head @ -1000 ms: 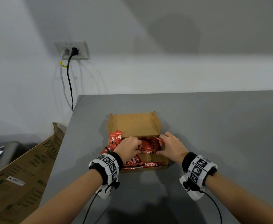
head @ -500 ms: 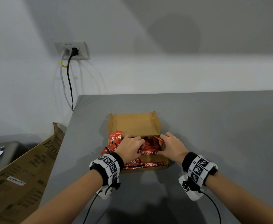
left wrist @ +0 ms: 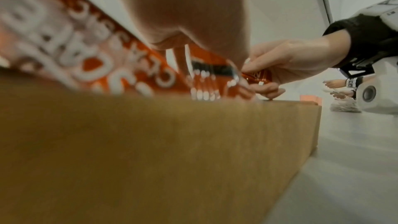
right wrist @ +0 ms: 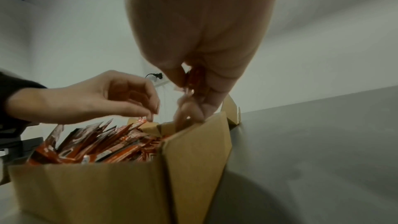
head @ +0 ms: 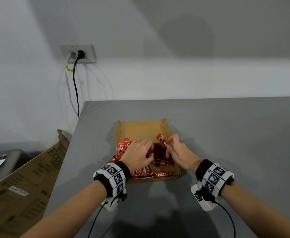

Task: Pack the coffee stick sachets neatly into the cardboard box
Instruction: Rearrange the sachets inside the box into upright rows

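An open cardboard box (head: 140,129) stands on the grey table (head: 235,138), filled with a loose pile of red Nescafe stick sachets (head: 160,174); several stick up or hang over its left side (head: 124,146). My right hand (head: 170,143) pinches one sachet (head: 164,142) between thumb and fingers and holds it tilted above the box's right wall. In the right wrist view that sachet (right wrist: 194,77) shows between the fingers. My left hand (head: 147,148) arches over the pile with loosely curled fingers, the fingertips (right wrist: 150,113) touching sachet ends. The pile under the left palm is hidden.
A large printed carton (head: 29,177) leans beside the table's left edge. A wall socket (head: 78,53) with two cables hangs behind the table's far-left corner. Bare grey tabletop lies to the right of the box and in front of it.
My right hand has risen from the pile with a single sachet pinched in it. My left hand has loosened from a curled press and shifted slightly toward the box's middle.
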Motion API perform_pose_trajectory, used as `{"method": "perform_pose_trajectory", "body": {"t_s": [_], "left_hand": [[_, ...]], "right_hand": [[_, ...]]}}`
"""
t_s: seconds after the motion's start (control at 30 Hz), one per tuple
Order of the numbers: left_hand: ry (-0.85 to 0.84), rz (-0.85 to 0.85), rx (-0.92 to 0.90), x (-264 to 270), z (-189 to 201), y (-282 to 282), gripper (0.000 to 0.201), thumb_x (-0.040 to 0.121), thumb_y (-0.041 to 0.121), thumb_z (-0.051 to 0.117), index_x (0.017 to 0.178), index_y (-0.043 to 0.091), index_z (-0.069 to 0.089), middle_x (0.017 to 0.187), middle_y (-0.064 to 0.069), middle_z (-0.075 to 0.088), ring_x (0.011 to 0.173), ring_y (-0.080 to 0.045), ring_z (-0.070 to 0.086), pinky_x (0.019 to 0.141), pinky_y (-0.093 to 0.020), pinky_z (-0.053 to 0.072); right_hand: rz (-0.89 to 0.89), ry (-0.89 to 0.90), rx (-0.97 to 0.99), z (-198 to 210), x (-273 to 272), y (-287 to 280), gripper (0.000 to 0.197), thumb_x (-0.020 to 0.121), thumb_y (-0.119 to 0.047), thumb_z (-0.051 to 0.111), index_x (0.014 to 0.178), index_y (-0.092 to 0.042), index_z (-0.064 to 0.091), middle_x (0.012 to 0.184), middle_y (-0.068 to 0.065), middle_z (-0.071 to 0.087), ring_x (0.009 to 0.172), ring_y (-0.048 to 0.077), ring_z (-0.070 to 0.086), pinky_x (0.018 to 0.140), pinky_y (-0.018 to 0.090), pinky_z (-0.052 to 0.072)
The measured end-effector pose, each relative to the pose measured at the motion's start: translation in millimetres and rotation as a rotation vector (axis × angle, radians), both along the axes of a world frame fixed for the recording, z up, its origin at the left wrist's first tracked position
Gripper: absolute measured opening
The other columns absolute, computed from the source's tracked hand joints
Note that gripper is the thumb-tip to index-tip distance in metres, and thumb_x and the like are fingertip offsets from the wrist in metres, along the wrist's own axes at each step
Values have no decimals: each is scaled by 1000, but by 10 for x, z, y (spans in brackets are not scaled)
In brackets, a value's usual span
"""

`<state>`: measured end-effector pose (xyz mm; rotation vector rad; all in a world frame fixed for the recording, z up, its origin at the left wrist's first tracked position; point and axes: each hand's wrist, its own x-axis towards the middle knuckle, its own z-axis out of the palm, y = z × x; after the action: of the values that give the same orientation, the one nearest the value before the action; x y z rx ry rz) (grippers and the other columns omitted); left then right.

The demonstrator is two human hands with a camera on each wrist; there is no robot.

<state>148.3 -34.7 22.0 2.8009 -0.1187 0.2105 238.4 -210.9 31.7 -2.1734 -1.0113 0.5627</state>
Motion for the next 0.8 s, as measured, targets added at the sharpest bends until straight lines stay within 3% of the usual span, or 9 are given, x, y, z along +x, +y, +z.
{"method": "perform_pose_trajectory", "body": {"t_s": [0.1, 0.17, 0.27, 0.4, 0.47, 0.57, 0.7, 0.8], "left_hand": [[-57, 45, -156, 14, 104, -11, 39, 95, 26, 48, 131, 13, 41, 115, 2, 56, 87, -6, 54, 77, -17, 45], [-73, 38, -227, 29, 146, -21, 47, 96, 22, 47, 140, 13, 32, 115, 4, 53, 84, -7, 57, 73, -20, 51], [-88, 12, -203, 47, 157, 15, 30, 98, 15, 42, 126, 7, 51, 111, -3, 59, 90, -13, 58, 82, -29, 51], [-161, 22, -327, 14, 114, 84, 21, 95, 10, 49, 111, 5, 61, 104, -3, 64, 90, -3, 53, 86, -21, 48], [-208, -36, -336, 10, 116, 76, 18, 93, 8, 52, 108, 4, 63, 100, -4, 65, 87, -2, 53, 84, -18, 48], [-267, -150, -310, 32, 149, 37, 18, 91, 5, 55, 107, 3, 63, 97, -6, 66, 84, -9, 60, 82, -18, 47], [-302, -161, -378, 75, 191, -13, 21, 90, 4, 56, 111, 5, 61, 96, -6, 66, 85, -13, 63, 79, -26, 51], [-306, -145, -405, 76, 234, -60, 28, 92, 17, 51, 117, 7, 57, 103, -1, 60, 90, -5, 56, 86, -13, 47]], "right_hand": [[69, 2, -14, 31, -8, 31, 10, 101, -22, 34, 95, -13, 34, 74, -4, 65, 52, 1, 52, 55, 16, 45], [84, -15, -29, 21, 10, 59, 16, 101, -24, 35, 90, -12, 37, 70, -7, 64, 54, -1, 55, 58, 14, 44], [77, -38, -26, 13, 27, 70, 15, 100, -23, 39, 89, -15, 46, 72, -6, 63, 62, -1, 57, 61, 11, 44], [67, -4, -21, 42, 38, 34, 21, 96, -8, 42, 95, -12, 62, 84, -7, 59, 70, -7, 56, 63, 6, 40], [67, -45, -16, 56, 30, 43, 20, 94, -13, 47, 99, -10, 66, 89, -7, 58, 75, -6, 52, 69, 8, 39], [65, -113, 4, 76, -19, 112, 17, 90, -25, 59, 95, -12, 68, 78, -10, 56, 63, -3, 47, 62, 12, 35], [37, -23, 135, 112, -96, 172, 11, 82, -19, 71, 83, -12, 63, 66, -9, 58, 53, 1, 50, 54, 13, 39], [-25, -55, 201, 104, -82, 188, 9, 85, -13, 66, 81, -6, 64, 67, -1, 62, 58, 10, 57, 58, 25, 49]]}}
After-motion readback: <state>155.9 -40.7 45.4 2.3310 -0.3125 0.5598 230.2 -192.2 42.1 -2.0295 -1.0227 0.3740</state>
